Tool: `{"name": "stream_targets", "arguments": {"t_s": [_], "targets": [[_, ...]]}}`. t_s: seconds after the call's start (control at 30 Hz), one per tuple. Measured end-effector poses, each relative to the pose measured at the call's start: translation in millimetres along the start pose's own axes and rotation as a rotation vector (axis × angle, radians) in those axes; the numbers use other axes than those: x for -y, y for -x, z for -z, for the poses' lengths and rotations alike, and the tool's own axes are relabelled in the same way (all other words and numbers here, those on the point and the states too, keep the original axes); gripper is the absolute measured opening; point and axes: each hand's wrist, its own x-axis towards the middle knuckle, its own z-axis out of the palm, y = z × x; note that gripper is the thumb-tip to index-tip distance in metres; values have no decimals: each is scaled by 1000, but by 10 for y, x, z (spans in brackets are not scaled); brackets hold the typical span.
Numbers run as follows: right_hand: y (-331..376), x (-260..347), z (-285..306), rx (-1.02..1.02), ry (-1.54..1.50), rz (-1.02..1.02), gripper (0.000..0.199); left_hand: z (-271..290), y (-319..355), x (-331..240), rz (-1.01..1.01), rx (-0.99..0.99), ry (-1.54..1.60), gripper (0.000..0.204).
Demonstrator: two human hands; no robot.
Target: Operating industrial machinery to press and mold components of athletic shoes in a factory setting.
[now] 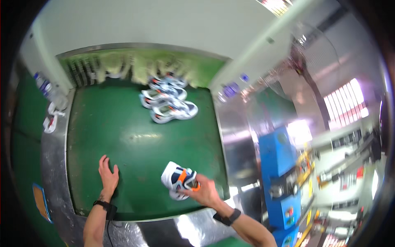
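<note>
The right hand (pixel 205 191) is closest, its fingers gripping a shoe (pixel 176 176) over the near right part of the smooth green desk (pixel 140 158). The fingers hide some of it, so I can't tell toe from heel. It is white, dark blue and orange. Its fat white end points away and left, and its long way seems to slant like that too. The left hand (pixel 109 179) holds nothing, fingers loosely bent. Far off, more shoes (pixel 175 111) overlap by a blurry, stripy curtain (pixel 138 68).
</note>
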Motion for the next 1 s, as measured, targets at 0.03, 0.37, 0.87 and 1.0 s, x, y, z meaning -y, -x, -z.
{"name": "stream_targets", "arguments": {"t_s": [0.03,0.37,0.87,1.0], "targets": [[414,154,126,62,-79,-125,54,104,142,-167,-115,1,13,40],[2918,423,806,-329,-338,391,85,1345,1852,-2496,426,1315,1156,47],[7081,-1827,1699,-1240,-1099,-232,36,566,5358,-5061,-677,1722,938,43],[7995,-2538,3001,-1314,-1208,-234,32,509,5780,-5126,-438,1648,678,38]]}}
